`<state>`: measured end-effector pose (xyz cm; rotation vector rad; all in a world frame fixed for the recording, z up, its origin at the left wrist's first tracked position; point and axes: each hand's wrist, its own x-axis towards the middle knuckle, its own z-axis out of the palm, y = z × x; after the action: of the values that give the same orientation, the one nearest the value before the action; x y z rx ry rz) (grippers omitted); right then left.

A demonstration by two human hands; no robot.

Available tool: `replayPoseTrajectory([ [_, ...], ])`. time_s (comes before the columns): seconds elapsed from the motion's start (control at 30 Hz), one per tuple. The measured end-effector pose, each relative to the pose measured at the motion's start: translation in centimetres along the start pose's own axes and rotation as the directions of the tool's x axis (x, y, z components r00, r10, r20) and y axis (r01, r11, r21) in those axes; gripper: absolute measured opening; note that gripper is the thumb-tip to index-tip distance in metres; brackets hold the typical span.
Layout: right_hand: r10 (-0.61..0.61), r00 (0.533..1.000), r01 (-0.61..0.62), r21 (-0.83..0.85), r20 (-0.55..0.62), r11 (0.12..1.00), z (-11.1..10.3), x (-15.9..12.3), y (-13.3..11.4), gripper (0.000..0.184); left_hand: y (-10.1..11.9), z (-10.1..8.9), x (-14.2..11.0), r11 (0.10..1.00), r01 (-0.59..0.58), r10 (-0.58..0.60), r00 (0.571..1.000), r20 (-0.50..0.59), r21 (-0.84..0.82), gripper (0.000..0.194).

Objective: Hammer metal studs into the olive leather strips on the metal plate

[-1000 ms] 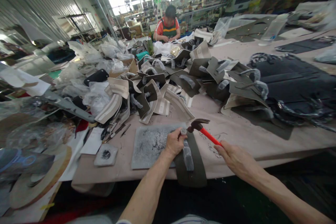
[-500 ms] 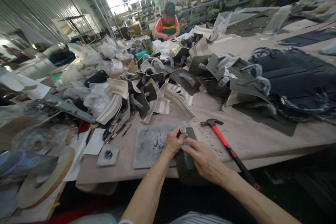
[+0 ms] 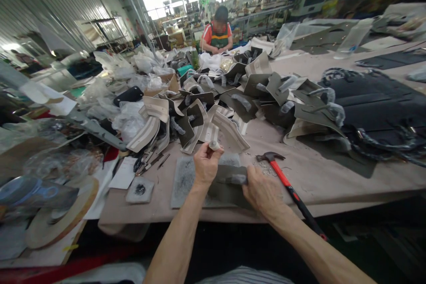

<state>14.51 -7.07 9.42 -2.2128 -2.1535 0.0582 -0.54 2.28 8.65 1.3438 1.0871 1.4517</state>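
Observation:
My left hand [image 3: 205,166] is closed around a short metal punch [image 3: 214,145], its round pale end showing above the fingers. A dark grey-green bag panel [image 3: 229,191] with a plastic-wrapped strip lies across the right part of a grey stone slab [image 3: 181,182]. My right hand [image 3: 263,191] grips the panel's right side, with the fingertips partly hidden. Just right of that hand, a claw hammer [image 3: 282,175] with a red and black handle rests on the table. Small metal pieces [image 3: 266,168] are scattered between the hand and the hammer head.
Beyond the slab spreads a heap of bag panels [image 3: 229,128]. Black bags [image 3: 382,102] are stacked at the right. Thin tools [image 3: 151,166] and a small pad [image 3: 140,190] lie to the left. A co-worker [image 3: 218,35] sits across the table.
My left hand has lifted the punch and moved left, away from my right hand. My right hand has taken hold of the panel's right side, and the panel now lies farther onto the slab.

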Motion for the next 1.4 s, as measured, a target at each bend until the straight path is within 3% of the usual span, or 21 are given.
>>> replayPoseTrajectory([
  [0.07, 0.053, 0.998, -0.054, 0.041, 0.036, 0.998, 0.8, -0.2, -0.1, 0.015, -0.9, 0.2, -1.1, 0.999, 0.036, -0.037, 0.998, 0.043, 0.021, 0.021],
  [0.17, 0.108, 0.987, -0.121, 0.114, 0.117, 0.986, 2.4, -0.5, -0.4, 0.032, -3.9, 0.8, -2.8, 0.991, 0.127, -0.130, 0.987, 0.092, 0.034, 0.019],
  [0.3, 0.180, 0.974, -0.206, 0.218, 0.135, 0.954, 3.5, -0.5, -0.6, 0.037, -6.9, 1.3, -4.0, 0.980, 0.191, -0.196, 0.971, 0.139, 0.050, 0.017],
  [0.43, 0.180, 0.982, -0.190, 0.279, 0.061, 0.941, 3.6, -0.5, -0.8, 0.034, -6.5, 1.6, -3.4, 0.976, 0.200, -0.211, 0.964, 0.160, 0.083, 0.016],
  [0.6, 0.147, 0.989, -0.145, 0.280, 0.015, 0.949, 3.9, -0.7, -1.5, 0.031, -5.1, 2.1, -2.7, 0.971, 0.044, -0.105, 0.962, 0.254, 0.235, 0.013],
  [0.67, 0.163, 0.984, -0.176, 0.284, 0.069, 0.943, 4.2, -0.5, -1.7, 0.031, -5.7, 2.3, -2.7, 0.981, 0.083, -0.127, 0.959, 0.252, 0.178, 0.014],
  [0.77, 0.215, 0.965, -0.254, 0.336, 0.150, 0.907, 4.6, 0.0, -1.5, 0.032, -7.5, 2.5, -2.8, 0.972, 0.234, -0.236, 0.956, 0.176, 0.030, 0.014],
  [0.9, 0.286, 0.950, -0.312, 0.391, 0.126, 0.866, 4.9, 0.1, -1.0, 0.036, -8.5, 2.3, -2.6, 0.960, 0.263, -0.254, 0.962, 0.101, -0.099, 0.020],
  [1.03, 0.238, 0.963, -0.268, 0.362, 0.125, 0.893, 5.1, 0.1, -1.3, 0.033, -8.2, 2.5, -2.5, 0.960, 0.266, -0.250, 0.955, 0.158, -0.084, 0.023],
  [1.17, 0.215, 0.955, -0.279, 0.372, 0.204, 0.885, 5.0, 0.6, -1.5, 0.037, -8.9, 2.7, -2.9, 0.961, 0.274, -0.265, 0.947, 0.180, -0.027, 0.023],
  [1.3, 0.105, 0.960, -0.228, 0.511, 0.259, 0.829, 5.2, 0.3, -0.6, 0.051, -9.6, 2.6, -3.2, 0.956, 0.289, -0.275, 0.942, 0.191, -0.045, 0.023],
  [1.4, -0.023, 0.978, -0.122, 0.656, 0.207, 0.745, 5.8, -1.0, 0.9, 0.059, -9.5, 2.5, -3.2, 0.960, 0.279, -0.272, 0.939, 0.212, -0.002, 0.021],
])
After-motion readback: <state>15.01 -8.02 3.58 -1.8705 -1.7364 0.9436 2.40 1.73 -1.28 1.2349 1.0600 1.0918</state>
